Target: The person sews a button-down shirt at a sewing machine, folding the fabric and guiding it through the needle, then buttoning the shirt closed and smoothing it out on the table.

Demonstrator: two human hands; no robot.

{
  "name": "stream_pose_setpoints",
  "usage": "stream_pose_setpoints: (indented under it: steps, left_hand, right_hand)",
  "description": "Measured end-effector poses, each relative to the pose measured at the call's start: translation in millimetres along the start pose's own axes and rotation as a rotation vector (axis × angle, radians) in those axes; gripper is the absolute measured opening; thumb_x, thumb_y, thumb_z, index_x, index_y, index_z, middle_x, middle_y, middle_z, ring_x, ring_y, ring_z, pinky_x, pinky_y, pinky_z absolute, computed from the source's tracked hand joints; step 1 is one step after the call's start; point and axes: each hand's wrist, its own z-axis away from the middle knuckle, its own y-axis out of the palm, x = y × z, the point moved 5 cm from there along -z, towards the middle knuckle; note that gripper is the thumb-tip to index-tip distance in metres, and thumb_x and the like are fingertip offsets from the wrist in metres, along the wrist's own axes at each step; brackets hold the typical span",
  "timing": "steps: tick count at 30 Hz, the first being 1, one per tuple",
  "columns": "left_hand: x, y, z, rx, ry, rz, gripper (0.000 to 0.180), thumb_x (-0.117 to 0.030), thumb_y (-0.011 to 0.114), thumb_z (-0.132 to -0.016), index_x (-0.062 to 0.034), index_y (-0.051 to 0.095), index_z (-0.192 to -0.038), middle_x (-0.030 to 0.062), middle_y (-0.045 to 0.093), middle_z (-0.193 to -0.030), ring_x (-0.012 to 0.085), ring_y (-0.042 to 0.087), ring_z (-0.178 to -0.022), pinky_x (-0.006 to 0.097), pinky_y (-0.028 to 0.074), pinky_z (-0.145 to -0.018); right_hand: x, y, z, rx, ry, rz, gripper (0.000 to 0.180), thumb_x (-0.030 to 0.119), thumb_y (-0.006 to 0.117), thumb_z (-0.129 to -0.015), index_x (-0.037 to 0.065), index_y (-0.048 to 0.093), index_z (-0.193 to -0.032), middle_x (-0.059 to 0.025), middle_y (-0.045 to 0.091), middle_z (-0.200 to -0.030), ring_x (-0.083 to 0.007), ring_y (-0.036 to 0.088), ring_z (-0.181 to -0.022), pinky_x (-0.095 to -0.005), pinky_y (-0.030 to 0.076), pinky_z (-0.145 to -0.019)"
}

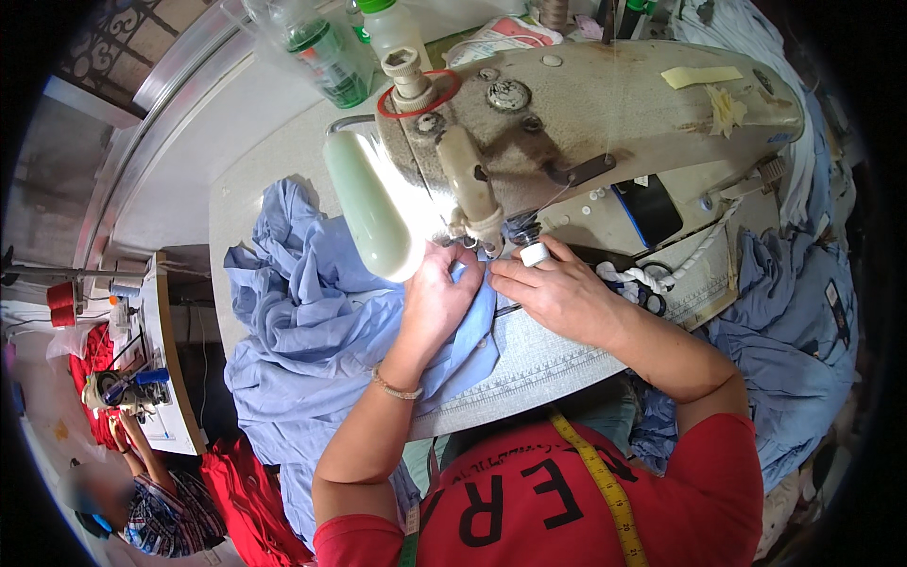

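Observation:
A light blue garment (312,321) lies bunched on the sewing table (557,364), spilling off its left side. My left hand (436,300) presses flat on the blue fabric just below the needle area of the beige sewing machine (586,104). My right hand (557,291) rests beside it on the fabric edge, fingers pinched near the presser foot, with a small white spool-like piece (535,253) at its fingertips. Both hands touch the cloth under the machine head. A yellow measuring tape (605,482) hangs over my red shirt.
A pale green lamp (370,208) juts out at the machine's left. Clear bottles (326,52) stand at the back. More blue garments (803,321) pile up on the right. Scissors and white cord (642,283) lie beside my right wrist. Another person sews red cloth (94,364) at far left.

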Motion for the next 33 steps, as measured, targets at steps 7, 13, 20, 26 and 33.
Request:
stream_pose_setpoints:
  steps: [7, 13, 20, 26, 33]
  left_hand:
    - [1, -1, -1, 0.046, -0.006, -0.006, 0.017, -0.014, 0.063, -0.080, 0.0002, 0.066, -0.089, 0.0221, 0.061, -0.091, 0.0360, 0.061, -0.088, 0.041, 0.048, -0.078]
    - [7, 1, -8, 0.134, -0.237, -0.039, 0.024, -0.022, 0.060, -0.083, -0.0009, 0.065, -0.093, 0.0239, 0.063, -0.098, 0.0372, 0.061, -0.091, 0.042, 0.048, -0.082]
    - [11, 3, -15, -0.163, 0.029, -0.004, 0.021, -0.015, 0.066, -0.076, -0.0048, 0.065, -0.094, 0.0145, 0.065, -0.090, 0.0340, 0.057, -0.093, 0.044, 0.035, -0.090]
    - [19, 5, -18, -0.154, -0.032, -0.020, 0.021, -0.017, 0.067, -0.074, -0.0059, 0.066, -0.092, 0.0117, 0.065, -0.086, 0.0311, 0.058, -0.090, 0.044, 0.036, -0.087]
    - [21, 6, -22, -0.161, 0.033, -0.109, 0.024, -0.018, 0.068, -0.071, -0.0072, 0.067, -0.092, 0.0107, 0.065, -0.089, 0.0293, 0.058, -0.093, 0.043, 0.034, -0.090]
  right_hand:
    - [0, 0, -1, 0.001, 0.016, -0.004, 0.029, 0.010, 0.053, -0.081, 0.005, 0.063, -0.108, -0.0051, 0.059, -0.107, -0.0227, 0.053, -0.106, -0.0433, 0.035, -0.099]
    - [-5, 4, -3, 0.025, 0.052, -0.004, 0.030, 0.009, 0.052, -0.081, 0.005, 0.063, -0.109, -0.0055, 0.063, -0.097, -0.0241, 0.054, -0.106, -0.0447, 0.032, -0.102]
    - [-8, 5, -8, 0.003, 0.103, 0.032, 0.032, 0.007, 0.051, -0.082, 0.006, 0.062, -0.112, -0.0093, 0.067, -0.092, -0.0256, 0.055, -0.104, -0.0447, 0.029, -0.104]
    - [-11, 8, -10, -0.005, 0.125, 0.039, 0.034, 0.006, 0.049, -0.082, 0.005, 0.061, -0.114, -0.0143, 0.066, -0.088, -0.0268, 0.057, -0.102, -0.0448, 0.028, -0.104]
    - [-15, 13, -10, 0.014, 0.147, 0.020, 0.036, 0.003, 0.051, -0.080, 0.005, 0.060, -0.115, -0.0172, 0.065, -0.082, -0.0295, 0.058, -0.099, -0.0486, 0.028, -0.105]
